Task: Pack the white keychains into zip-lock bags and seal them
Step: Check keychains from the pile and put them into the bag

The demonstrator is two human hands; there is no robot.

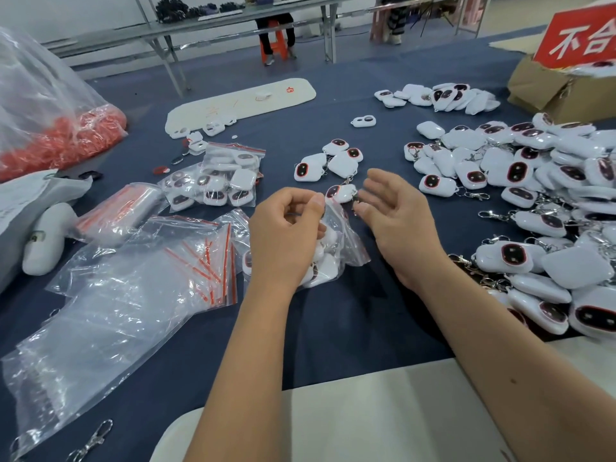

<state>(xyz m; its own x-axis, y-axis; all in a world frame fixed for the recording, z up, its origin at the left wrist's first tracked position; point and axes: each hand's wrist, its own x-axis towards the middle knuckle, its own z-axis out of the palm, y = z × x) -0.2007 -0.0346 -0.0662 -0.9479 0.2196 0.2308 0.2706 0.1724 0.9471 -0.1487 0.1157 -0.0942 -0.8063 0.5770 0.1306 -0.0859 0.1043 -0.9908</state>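
My left hand [283, 228] pinches the mouth of a zip-lock bag [346, 243] that holds several white keychains, lifted slightly off the blue table. One white keychain [341, 193] sits at the bag's mouth, between my two hands. My right hand [396, 211] hovers beside it, fingers relaxed and holding nothing. A small group of loose keychains [333, 161] lies just beyond my hands. A big heap of white keychains [533, 201] covers the right side of the table.
Empty zip-lock bags [140, 281] lie at the left, with filled bags [216, 181] behind them. A large bag of red pieces [56, 138] stands at the far left. A cardboard box [550, 85] with a red sign is at the back right.
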